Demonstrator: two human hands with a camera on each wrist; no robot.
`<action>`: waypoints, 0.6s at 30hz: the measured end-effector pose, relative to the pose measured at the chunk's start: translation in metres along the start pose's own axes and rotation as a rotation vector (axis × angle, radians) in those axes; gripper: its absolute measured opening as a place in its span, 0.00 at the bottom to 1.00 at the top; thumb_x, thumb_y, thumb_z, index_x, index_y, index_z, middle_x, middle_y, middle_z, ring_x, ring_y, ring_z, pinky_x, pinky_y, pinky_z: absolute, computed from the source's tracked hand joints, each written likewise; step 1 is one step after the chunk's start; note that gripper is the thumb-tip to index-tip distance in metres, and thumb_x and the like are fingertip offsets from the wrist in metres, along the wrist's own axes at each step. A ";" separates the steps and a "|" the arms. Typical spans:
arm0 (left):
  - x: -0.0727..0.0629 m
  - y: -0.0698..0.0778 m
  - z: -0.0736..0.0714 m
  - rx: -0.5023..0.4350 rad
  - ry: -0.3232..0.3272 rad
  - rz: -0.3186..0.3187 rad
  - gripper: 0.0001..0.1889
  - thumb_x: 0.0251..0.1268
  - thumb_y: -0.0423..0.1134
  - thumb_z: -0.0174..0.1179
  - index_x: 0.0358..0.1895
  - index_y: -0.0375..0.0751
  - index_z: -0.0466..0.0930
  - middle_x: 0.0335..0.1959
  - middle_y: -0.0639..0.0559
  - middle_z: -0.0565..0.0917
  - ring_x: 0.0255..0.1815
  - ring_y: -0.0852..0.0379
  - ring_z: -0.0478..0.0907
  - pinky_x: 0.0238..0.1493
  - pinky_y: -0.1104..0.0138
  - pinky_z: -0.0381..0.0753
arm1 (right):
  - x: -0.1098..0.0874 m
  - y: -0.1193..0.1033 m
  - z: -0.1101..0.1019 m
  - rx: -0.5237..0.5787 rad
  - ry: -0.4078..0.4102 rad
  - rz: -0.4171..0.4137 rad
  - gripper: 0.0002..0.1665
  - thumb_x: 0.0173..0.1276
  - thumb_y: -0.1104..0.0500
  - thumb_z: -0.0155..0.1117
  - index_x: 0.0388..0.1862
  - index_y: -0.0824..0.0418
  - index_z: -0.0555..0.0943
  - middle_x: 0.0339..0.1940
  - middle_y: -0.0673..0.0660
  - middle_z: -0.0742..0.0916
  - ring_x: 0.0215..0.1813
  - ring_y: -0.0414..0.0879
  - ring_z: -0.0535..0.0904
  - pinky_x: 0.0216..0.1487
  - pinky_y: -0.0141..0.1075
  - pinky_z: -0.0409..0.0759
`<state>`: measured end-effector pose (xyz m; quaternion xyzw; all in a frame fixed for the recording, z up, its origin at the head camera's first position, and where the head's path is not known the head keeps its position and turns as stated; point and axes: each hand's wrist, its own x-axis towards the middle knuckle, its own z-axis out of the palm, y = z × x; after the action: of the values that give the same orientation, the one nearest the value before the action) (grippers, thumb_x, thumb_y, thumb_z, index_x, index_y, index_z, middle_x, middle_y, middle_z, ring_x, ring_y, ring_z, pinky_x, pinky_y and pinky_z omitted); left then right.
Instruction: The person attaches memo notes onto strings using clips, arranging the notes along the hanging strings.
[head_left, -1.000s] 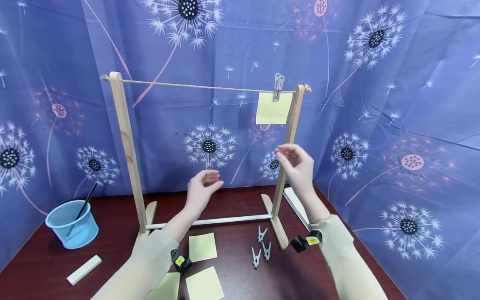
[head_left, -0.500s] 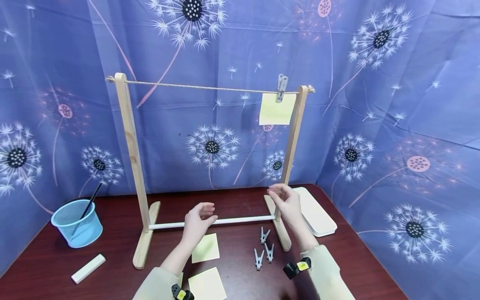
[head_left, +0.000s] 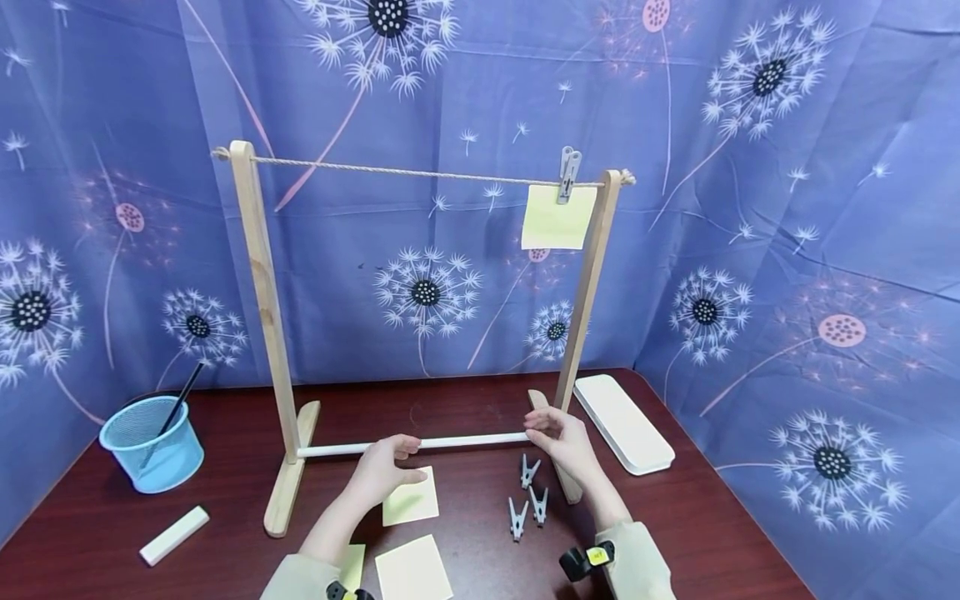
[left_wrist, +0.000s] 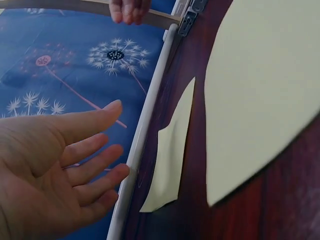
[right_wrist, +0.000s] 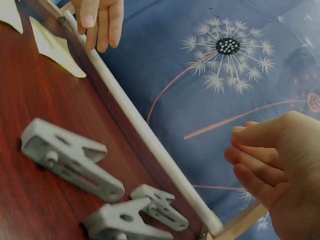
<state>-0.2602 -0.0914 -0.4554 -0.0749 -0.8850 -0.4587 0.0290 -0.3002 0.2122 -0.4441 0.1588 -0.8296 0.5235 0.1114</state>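
Note:
My left hand (head_left: 381, 475) hovers at the nearest yellow sticky note (head_left: 422, 504), thumb and fingers apart with nothing between them. Two more notes lie nearer me: one in the middle (head_left: 414, 571) and one partly hidden (head_left: 352, 567) by my left forearm. Over the right foot of the wooden stand (head_left: 264, 300) is my right hand (head_left: 564, 446), its fingers bent loosely and holding nothing. Just left of it, several grey clothespins (head_left: 517, 520) lie in a cluster on the table. Another clothespin (head_left: 568, 175) clips a yellow note (head_left: 557, 221) to the rope (head_left: 405, 172).
A white crossbar (head_left: 472, 442) joins the stand's feet low down. To the right lies a white lidded case (head_left: 626, 425). On the left are a blue mesh cup (head_left: 153, 454) with a black stick in it and a white bar (head_left: 174, 536). Patterned blue cloth (head_left: 337, 275) hangs behind.
Both hands have come down from mid-air in front of the stand to low over the table, the left towards the notes, the right towards the clothespins. Neither has picked anything up.

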 end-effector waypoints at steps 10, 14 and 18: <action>-0.002 -0.009 -0.009 0.000 -0.093 0.041 0.24 0.44 0.28 0.75 0.50 0.30 0.81 0.47 0.40 0.85 0.50 0.41 0.80 0.55 0.49 0.78 | -0.006 0.013 -0.007 -0.039 -0.219 -0.003 0.16 0.63 0.73 0.63 0.50 0.76 0.77 0.44 0.73 0.85 0.48 0.65 0.83 0.47 0.35 0.82; -0.002 -0.011 -0.008 0.036 -0.132 0.049 0.27 0.42 0.29 0.76 0.51 0.31 0.81 0.48 0.41 0.85 0.52 0.41 0.80 0.57 0.49 0.76 | -0.007 0.017 -0.011 -0.080 -0.258 0.004 0.16 0.62 0.73 0.63 0.50 0.75 0.78 0.43 0.72 0.85 0.48 0.64 0.83 0.47 0.35 0.82; -0.001 -0.012 -0.006 0.119 -0.169 0.092 0.31 0.37 0.30 0.79 0.52 0.31 0.81 0.49 0.41 0.85 0.54 0.40 0.79 0.58 0.48 0.75 | -0.007 0.021 -0.013 -0.102 -0.272 0.020 0.17 0.62 0.73 0.64 0.50 0.75 0.78 0.44 0.71 0.85 0.48 0.63 0.84 0.45 0.32 0.82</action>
<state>-0.2608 -0.1027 -0.4618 -0.1518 -0.9056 -0.3954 -0.0205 -0.3013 0.2334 -0.4581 0.2141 -0.8642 0.4553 0.0008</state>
